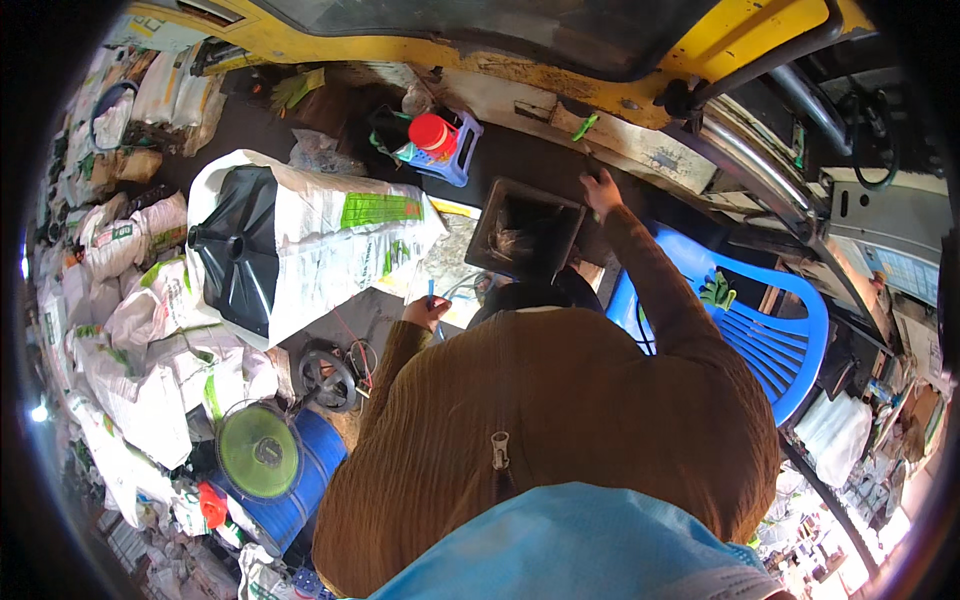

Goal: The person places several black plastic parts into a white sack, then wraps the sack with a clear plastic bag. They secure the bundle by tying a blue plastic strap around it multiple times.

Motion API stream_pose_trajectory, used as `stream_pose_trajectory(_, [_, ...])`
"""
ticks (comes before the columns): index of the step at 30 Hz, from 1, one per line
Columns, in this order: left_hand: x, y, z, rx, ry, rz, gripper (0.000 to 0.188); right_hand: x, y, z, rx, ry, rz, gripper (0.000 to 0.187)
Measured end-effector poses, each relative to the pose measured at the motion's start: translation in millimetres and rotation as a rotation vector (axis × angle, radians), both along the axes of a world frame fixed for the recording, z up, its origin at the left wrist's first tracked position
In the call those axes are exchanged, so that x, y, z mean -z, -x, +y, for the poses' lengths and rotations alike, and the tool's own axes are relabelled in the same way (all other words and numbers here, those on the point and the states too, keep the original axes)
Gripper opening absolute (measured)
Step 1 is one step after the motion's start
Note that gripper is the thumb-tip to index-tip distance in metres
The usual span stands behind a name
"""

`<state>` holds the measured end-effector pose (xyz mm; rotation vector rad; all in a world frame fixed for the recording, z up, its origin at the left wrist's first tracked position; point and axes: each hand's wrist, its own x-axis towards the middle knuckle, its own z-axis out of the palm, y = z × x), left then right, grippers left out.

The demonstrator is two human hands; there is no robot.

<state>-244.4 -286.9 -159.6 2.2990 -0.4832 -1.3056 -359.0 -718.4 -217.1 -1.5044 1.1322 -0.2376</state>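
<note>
My left hand (427,312) is closed around a slim blue stick-like thing (432,289), too small to name. It is low beside the mouth of a big white sack (330,215), which is pulled over a black ribbed form (238,250). My right hand (600,195) reaches forward, its fingers closed on a thin dark tool with a bright green end (586,126). Just left of that hand, a black square bin (575,240) stands tilted, with something pale and blurred inside. Under the left hand's side lies a pale, partly hidden sheet (458,262).
A blue plastic chair (790,345) with green gloves (717,291) is close on my right. Ahead are a small stool (460,160) bearing a red-lidded jar (432,133) and a yellow machine frame (440,50). White sacks, a green fan (258,450) and a blue drum (318,455) crowd the left.
</note>
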Motion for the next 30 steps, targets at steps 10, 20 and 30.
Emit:
stream_pose_trajectory(10, [-6.6,24.3,81.9,-0.097,-0.124,-0.082,0.031,113.6,-121.4,-48.8,0.381,-0.019,-0.024,0.035])
stream_pose_trajectory(20, [-61.3,-5.3,-79.0,-0.084,0.257,-0.349,0.024,-137.7,22.6,-96.2,0.291,-0.011,-0.763,0.018])
stream_pose_trajectory(30, [-296.4,-23.5,-417.3,0.029,1.258,-1.051,0.048,-400.6,-14.8,-448.7,0.471,0.934,-0.242,0.042])
